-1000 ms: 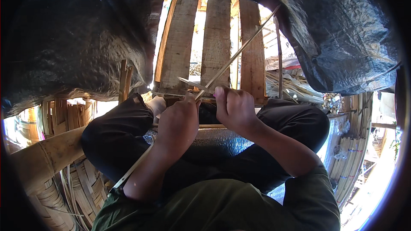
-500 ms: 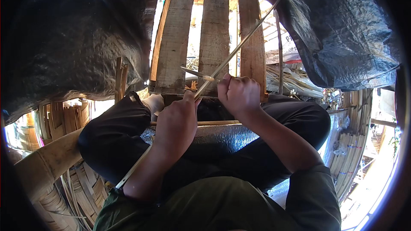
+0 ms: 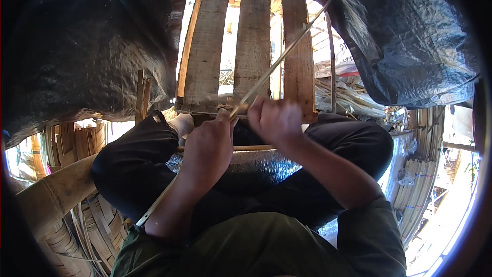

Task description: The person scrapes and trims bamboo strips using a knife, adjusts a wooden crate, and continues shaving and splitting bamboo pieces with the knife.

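A long, thin bamboo strip (image 3: 279, 61) slants from beneath my left forearm up toward the far right. My left hand (image 3: 207, 141) is closed around it, thumb on top, in front of my lap. Just right of it, my right hand (image 3: 278, 121) makes a fist around a small knife (image 3: 242, 108). The knife lies across the strip close to my left thumb, its blade smeared by motion and hard to make out. Both hands are at the near end of a slatted wooden board (image 3: 251, 36).
Dark plastic sheeting (image 3: 97, 41) hangs at the left, and more sheeting (image 3: 415, 41) at the right. A thick bamboo pole (image 3: 61, 182) and woven bamboo (image 3: 100, 225) are at lower left. Bundled strips (image 3: 415, 184) stand at the right. My crossed legs (image 3: 138, 169) lie under my arms.
My right hand has drawn nearer and slightly left along the strip, bringing the knife close to my left thumb. The blade, clear before, is now blurred. My left hand stays nearly in place.
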`<state>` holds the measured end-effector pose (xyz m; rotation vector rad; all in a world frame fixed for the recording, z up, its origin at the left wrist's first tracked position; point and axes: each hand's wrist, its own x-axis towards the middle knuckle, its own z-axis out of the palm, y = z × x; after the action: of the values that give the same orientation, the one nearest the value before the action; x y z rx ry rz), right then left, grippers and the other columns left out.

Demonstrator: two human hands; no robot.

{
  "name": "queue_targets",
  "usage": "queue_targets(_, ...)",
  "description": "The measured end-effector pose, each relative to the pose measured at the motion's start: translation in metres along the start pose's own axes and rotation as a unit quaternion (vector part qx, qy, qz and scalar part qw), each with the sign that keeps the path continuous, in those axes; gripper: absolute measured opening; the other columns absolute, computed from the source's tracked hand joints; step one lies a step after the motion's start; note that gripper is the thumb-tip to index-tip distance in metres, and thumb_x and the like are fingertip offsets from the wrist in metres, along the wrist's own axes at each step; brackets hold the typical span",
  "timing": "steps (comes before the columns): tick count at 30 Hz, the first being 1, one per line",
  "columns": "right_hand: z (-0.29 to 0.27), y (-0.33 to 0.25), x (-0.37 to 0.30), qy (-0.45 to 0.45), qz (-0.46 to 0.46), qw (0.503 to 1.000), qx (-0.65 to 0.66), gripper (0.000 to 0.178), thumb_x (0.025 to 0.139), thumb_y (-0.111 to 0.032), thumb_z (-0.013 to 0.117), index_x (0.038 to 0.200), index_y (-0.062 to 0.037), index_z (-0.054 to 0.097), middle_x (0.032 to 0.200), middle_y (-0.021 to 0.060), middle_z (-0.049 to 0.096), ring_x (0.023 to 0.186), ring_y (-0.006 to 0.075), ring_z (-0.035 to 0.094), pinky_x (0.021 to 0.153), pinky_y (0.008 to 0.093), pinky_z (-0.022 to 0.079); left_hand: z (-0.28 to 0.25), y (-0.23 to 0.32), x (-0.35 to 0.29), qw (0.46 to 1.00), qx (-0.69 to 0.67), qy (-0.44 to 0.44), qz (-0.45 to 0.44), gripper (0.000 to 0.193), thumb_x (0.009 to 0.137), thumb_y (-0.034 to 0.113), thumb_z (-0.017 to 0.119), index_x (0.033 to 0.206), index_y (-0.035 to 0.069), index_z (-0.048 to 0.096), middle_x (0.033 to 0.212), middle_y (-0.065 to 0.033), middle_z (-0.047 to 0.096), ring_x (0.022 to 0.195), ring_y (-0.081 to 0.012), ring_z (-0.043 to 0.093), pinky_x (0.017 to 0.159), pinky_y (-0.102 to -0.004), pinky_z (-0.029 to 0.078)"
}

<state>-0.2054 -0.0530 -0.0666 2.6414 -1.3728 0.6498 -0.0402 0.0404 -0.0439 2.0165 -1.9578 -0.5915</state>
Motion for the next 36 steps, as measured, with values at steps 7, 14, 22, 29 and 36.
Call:
queue_targets(7, 0.014, 0.021, -0.008, -0.057, 0.054, 0.997, 0.008, 0.046, 0.093, -0.021, 0.059, 0.048, -0.0081, 0.056, 0.046, 0.017, 0.056, 0.042, 0.0331, 0.063, 0.039, 0.047, 0.05, 0.001, 0.001, -0.001, 1.0, 0.004, 0.003, 0.002, 0.022, 0.107, 0.022, 0.054, 0.097, 0.003, 0.059, 0.069, -0.0149, 0.069, 0.065, -0.0314, 0.073, 0.058, -0.0415, 0.058)
queue_targets(14, -0.004, 0.01, 0.006, -0.09, 0.143, 0.985, -0.035, 0.044, 0.092, -0.021, 0.06, 0.05, -0.0065, 0.055, 0.049, 0.0163, 0.057, 0.044, 0.0351, 0.064, 0.043, 0.0469, 0.054, 0.002, -0.002, 0.0, 1.0, -0.01, -0.001, 0.001, 0.022, 0.106, 0.022, 0.054, 0.095, 0.003, 0.058, 0.067, -0.0151, 0.068, 0.065, -0.0321, 0.073, 0.058, -0.0424, 0.058)
queue_targets(22, -0.001, 0.021, 0.011, 0.018, 0.101, 0.995, -0.008, 0.04, 0.09, -0.018, 0.06, 0.051, -0.0055, 0.057, 0.049, 0.0187, 0.058, 0.043, 0.033, 0.063, 0.04, 0.0471, 0.052, 0.001, 0.0, 0.0, 1.0, -0.013, -0.016, -0.007, 0.023, 0.107, 0.023, 0.054, 0.097, 0.003, 0.059, 0.067, -0.0136, 0.068, 0.064, -0.0308, 0.073, 0.058, -0.0418, 0.058)
queue_targets(29, -0.001, 0.024, 0.009, -0.245, -0.049, 0.963, -0.098, 0.015, 0.094, -0.015, 0.062, 0.083, -0.0039, 0.063, 0.066, 0.0135, 0.065, 0.055, 0.0281, 0.069, 0.038, 0.0423, 0.049, 0.004, 0.001, 0.0, 0.998, -0.058, -0.01, -0.03, 0.022, 0.105, 0.021, 0.057, 0.097, 0.0, 0.057, 0.067, -0.0213, 0.064, 0.066, -0.0412, 0.068, 0.059, -0.0518, 0.053)
queue_targets(36, -0.021, 0.003, 0.021, -0.212, 0.097, 0.972, 0.008, 0.048, 0.101, -0.032, 0.046, 0.066, -0.0045, 0.065, 0.06, 0.0184, 0.065, 0.051, 0.033, 0.068, 0.046, 0.0449, 0.057, 0.006, 0.0, -0.001, 1.0, 0.02, 0.0, 0.001, 0.023, 0.107, 0.025, 0.054, 0.099, 0.004, 0.059, 0.067, -0.0129, 0.069, 0.063, -0.0302, 0.073, 0.056, -0.0408, 0.058)
